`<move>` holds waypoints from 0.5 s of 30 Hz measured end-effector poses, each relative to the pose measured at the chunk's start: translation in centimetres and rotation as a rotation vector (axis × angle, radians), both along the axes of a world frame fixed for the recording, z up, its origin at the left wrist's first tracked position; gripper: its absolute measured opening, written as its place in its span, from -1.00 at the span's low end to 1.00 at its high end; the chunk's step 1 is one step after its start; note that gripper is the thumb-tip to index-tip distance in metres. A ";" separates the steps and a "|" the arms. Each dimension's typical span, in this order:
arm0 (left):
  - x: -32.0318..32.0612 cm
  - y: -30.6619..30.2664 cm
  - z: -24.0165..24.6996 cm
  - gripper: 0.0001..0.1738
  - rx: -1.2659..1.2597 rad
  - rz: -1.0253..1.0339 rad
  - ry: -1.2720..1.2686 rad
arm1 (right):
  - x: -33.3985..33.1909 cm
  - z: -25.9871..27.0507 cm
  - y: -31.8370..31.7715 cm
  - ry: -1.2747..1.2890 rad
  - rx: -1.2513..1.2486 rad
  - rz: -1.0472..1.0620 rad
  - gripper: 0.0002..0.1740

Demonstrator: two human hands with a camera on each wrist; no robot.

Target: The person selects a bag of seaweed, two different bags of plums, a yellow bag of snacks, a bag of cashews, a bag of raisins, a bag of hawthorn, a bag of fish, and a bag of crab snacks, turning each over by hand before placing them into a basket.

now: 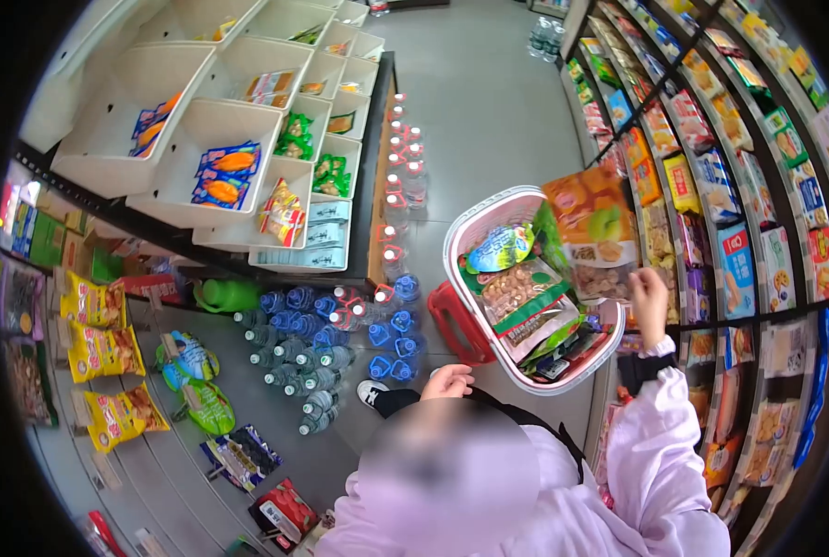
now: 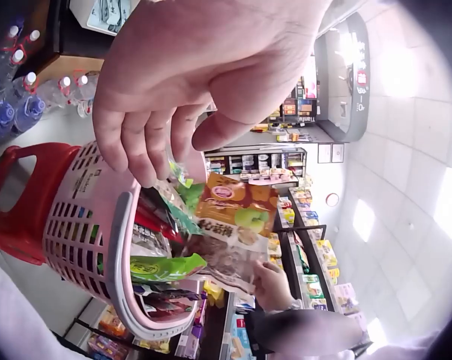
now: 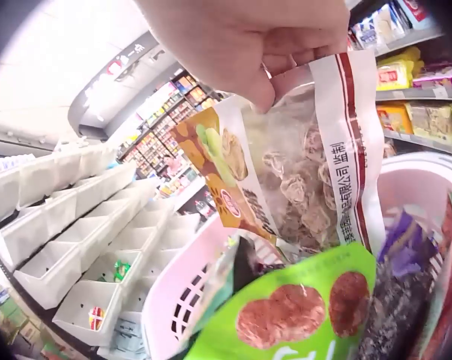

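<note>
My right hand pinches one edge of an orange-and-white snack bag with a clear window, showing brownish dried pieces. The bag is held tilted over the right side of a pink shopping basket. Inside lie several packets, among them a blue-and-green bag, a nut bag and a bright green packet. My left hand hangs just outside the basket's near side with fingers loosely bent, holding nothing.
The basket sits on a red stool. Snack shelves rise close on the right. White bins of packets stand at the far left, with water bottles on the floor and hanging snack bags at the left.
</note>
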State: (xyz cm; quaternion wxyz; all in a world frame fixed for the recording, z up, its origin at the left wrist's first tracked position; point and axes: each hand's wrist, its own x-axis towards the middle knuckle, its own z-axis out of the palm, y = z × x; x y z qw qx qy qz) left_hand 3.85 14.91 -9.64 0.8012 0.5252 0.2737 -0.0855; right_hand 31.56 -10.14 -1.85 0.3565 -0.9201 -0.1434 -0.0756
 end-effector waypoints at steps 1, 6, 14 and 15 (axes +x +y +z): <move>-0.2 0.1 0.1 -0.68 0.006 0.008 0.003 | 0.2 1.0 -0.2 0.007 0.085 0.044 -0.85; 0.2 0.3 2.0 -0.68 -0.009 0.054 -0.137 | -1.3 6.8 1.6 0.215 0.369 0.199 -0.81; -0.8 2.2 7.0 -0.47 -0.164 0.375 -0.552 | -7.3 5.0 10.1 0.757 0.582 0.574 -0.89; -1.5 2.7 6.0 -0.47 -0.102 0.402 -0.522 | -8.4 4.4 11.5 0.827 0.553 0.607 -0.89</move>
